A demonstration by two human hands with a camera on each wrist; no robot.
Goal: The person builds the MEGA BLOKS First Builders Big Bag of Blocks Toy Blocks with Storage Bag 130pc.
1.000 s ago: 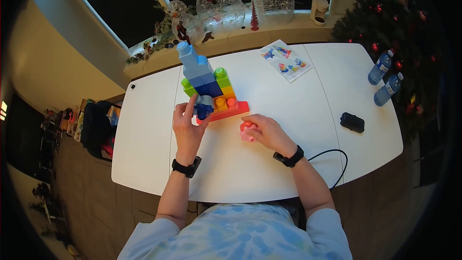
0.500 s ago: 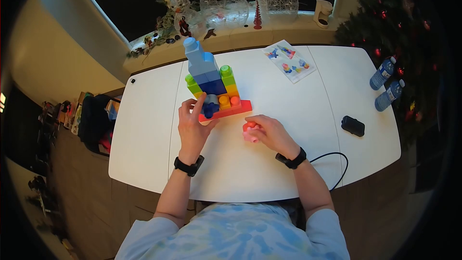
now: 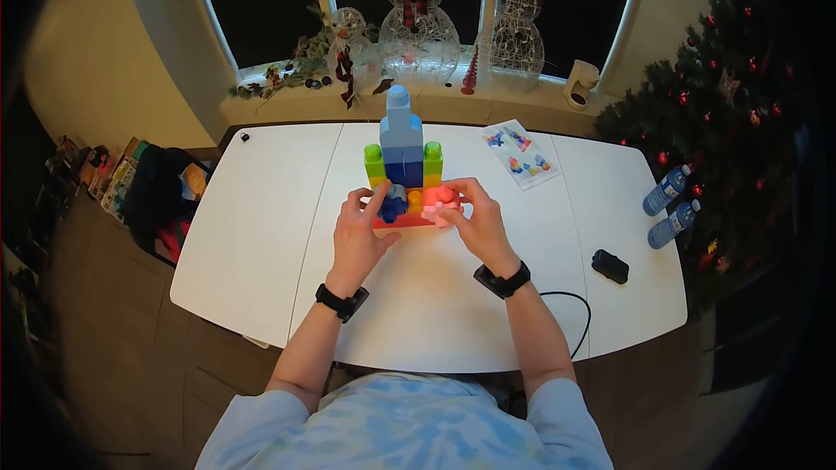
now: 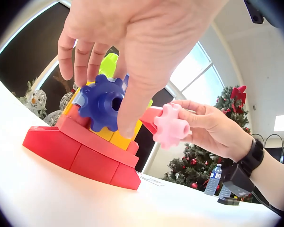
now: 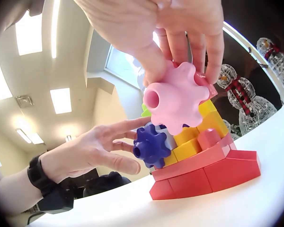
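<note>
A block tower with light blue blocks (image 3: 401, 133) on top, green and yellow ones at its sides and a red base (image 5: 213, 178) stands upright on the table. A dark blue gear (image 4: 103, 105) sits low on its left front. My left hand (image 3: 355, 244) is beside this gear, fingertips right at it, thumb held apart in the right wrist view. With my right hand (image 3: 484, 231) I pinch a pink gear (image 5: 182, 97) by its back, where a red block (image 4: 150, 118) shows. The pink gear is at the tower's right front, its hub facing me.
A printed picture sheet (image 3: 521, 155) lies behind the tower to the right. Two water bottles (image 3: 669, 190) and a black case (image 3: 610, 266) are on the table's right side. A black cable (image 3: 575, 305) runs from near my right wrist over the table edge.
My right hand has carried the pink gear up from the near tabletop to the tower's right front. My left hand stays by the blue gear, its thumb now farther from it. The head view has shifted.
</note>
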